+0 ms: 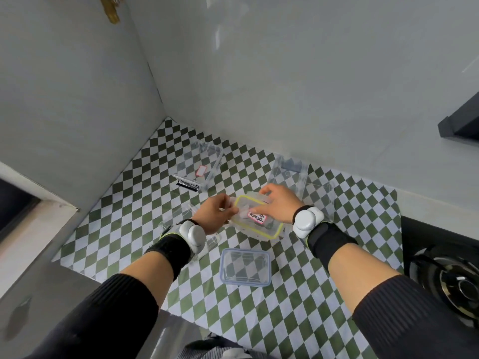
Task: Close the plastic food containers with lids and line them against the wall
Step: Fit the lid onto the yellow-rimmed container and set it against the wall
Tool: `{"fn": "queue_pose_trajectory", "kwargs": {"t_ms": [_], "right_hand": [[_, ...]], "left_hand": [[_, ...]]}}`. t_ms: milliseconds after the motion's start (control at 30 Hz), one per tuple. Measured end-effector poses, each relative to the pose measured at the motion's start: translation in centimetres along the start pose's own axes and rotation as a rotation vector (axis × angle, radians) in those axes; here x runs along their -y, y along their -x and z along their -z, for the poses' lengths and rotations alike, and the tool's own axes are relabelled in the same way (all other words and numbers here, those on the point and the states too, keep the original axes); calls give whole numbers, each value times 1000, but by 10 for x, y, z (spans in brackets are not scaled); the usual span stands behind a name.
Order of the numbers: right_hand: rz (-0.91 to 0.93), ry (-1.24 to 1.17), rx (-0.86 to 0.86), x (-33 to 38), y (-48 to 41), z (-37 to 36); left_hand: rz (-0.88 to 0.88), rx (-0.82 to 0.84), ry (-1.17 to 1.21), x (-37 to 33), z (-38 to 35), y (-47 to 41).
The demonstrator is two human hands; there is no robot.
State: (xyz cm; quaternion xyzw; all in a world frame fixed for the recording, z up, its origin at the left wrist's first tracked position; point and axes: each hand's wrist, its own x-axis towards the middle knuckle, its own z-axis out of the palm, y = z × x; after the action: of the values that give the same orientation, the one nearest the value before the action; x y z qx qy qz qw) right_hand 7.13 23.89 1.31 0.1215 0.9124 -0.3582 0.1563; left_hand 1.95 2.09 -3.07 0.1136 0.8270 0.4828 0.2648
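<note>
At the far left a grey ledge with a dark opening (18,203) borders the table (116,229), which is covered by a green-and-white diamond-checked cloth running into the corner of two pale grey walls. Toward the back left of the cloth sits an open clear plastic container with a red-edged label (204,164), a black-trimmed clear lid (187,183) lying just beside its near end. The left hand (215,215) pinches the left edge of a clear rectangular container topped by a yellow-rimmed lid (255,218), its grip narrow on that edge. The right hand (278,204) lies over the top of the same lid with fingers spread and pressing, near a pink-bordered label. Both wrists carry white devices on black bands. Just in front lies a blue-rimmed clear lid (245,266), flat on the cloth. Behind the right hand stands another clear container (289,172) near the back wall. At the far right a black gas burner (451,281) is partly in view.
</note>
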Motion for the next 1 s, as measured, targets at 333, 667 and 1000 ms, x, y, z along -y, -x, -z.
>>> {"fn": "queue_pose_trajectory", "kwargs": {"t_ms": [333,667,1000], "right_hand": [[-201,-228,-147,-15,-26,-32],[-248,-45,-77,-30,-43,-55],[-462,-474,46,-46,-31,-59]], "left_hand": [[234,-159,56,36,17,-8],[398,-209,-53,49,0,-28],[462,-126,-178,46,7,-24]]}}
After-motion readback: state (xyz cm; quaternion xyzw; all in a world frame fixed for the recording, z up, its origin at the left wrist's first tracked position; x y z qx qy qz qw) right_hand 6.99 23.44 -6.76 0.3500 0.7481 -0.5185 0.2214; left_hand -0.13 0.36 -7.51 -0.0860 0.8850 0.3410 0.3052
